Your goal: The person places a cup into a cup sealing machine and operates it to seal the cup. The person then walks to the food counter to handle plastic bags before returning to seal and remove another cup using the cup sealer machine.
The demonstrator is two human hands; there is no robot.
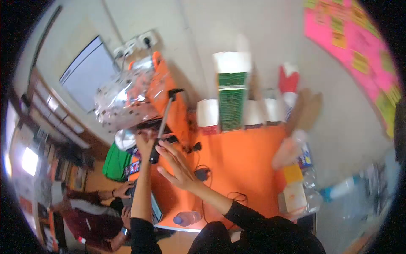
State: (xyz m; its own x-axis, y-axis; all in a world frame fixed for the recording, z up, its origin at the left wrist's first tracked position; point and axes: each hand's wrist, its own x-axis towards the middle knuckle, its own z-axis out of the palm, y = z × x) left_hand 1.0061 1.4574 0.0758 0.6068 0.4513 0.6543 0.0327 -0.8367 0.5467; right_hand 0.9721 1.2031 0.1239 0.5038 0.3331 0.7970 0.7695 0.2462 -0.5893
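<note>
A selfie stick point(166, 116), with a silver rod, black handle and black top bracket, leans upright at the left part of the orange table point(237, 165). My right hand point(178, 170) has its fingers spread, the fingertips right at the black handle. Behind that handle, my left hand point(145, 143) reaches in under a clear spotted plastic bag point(127, 101); its fingers are partly hidden, and I cannot tell what they grip. An orange bag point(171, 114) stands just behind the stick. A white round item point(125, 140) lies beside my left hand.
Several boxes, one a tall green-and-white stack point(231, 99), line the wall. Black cables with an adapter point(202, 172) and a water bottle point(187, 218) lie on the table. Left are a green bag point(116, 163) and a person point(95, 216) with hands at a dark device.
</note>
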